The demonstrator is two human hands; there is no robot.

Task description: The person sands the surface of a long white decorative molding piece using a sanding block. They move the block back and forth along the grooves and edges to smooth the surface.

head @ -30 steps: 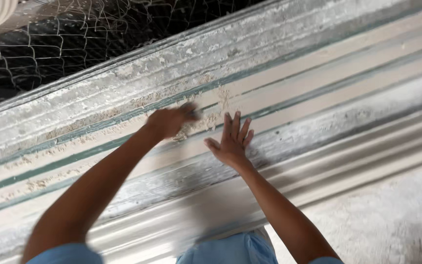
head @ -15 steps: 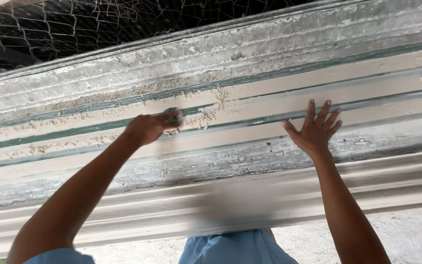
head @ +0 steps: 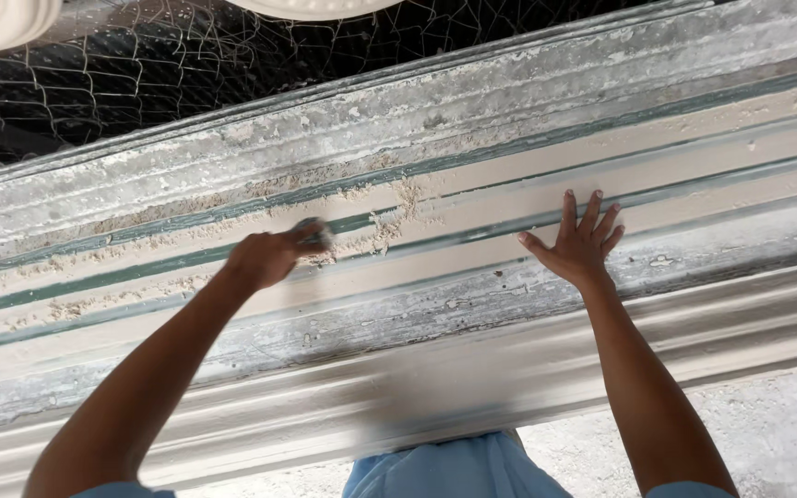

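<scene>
A long ridged moulding form, grey and green with beige powder in its grooves, runs across the whole view. My left hand is closed around a small grey pad or sponge and presses it into a dusty groove near the middle. Crumbly beige residue lies just right of the pad. My right hand rests flat on the form further right, fingers spread, holding nothing.
Wire mesh over a dark space runs behind the form along the top. Two white curved plaster pieces show at the top edge. A rough pale floor is at the bottom right. Blue clothing is at the bottom.
My right hand slid from beside the left hand out to the right along the form. My left hand with the pad shifted slightly left along the groove.
</scene>
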